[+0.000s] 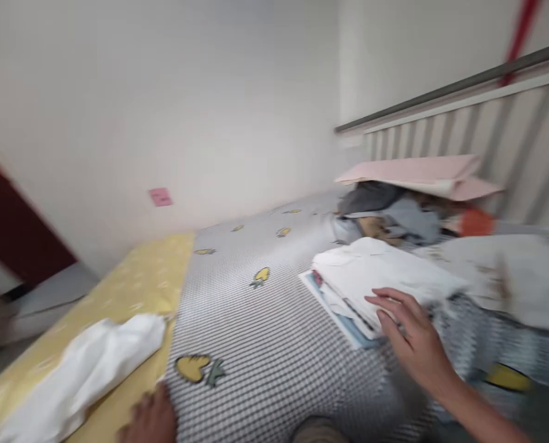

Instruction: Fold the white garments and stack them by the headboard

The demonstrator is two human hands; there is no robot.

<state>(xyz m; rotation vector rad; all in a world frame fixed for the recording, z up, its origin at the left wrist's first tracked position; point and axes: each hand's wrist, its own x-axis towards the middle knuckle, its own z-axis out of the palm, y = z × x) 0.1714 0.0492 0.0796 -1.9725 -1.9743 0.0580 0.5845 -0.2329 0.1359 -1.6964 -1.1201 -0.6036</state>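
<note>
Over the folded white garment [371, 264] on the right of the bed, my right hand [407, 338] reaches with bent fingers apart and nothing held. Its fingertips are close to the cloth; whether they touch it I cannot tell. Beneath the garment lies a flat blue-and-white printed sheet or packet [352, 329]. My left hand [149, 415] is blurred at the bottom edge, fingers laid forward on the bedding where yellow cloth meets checked sheet, holding nothing visible. Just beyond it, a crumpled white cloth [103, 354] lies on the yellow cover [149, 267].
The checked bedsheet [260, 326] spans the middle. At the right, a pile of grey and blue clothes [407, 218] sits under folded pink fabric [412, 169], beside a white cloth [532, 271]. A railing [458, 80] runs along the right; a wall [209, 111] stands behind.
</note>
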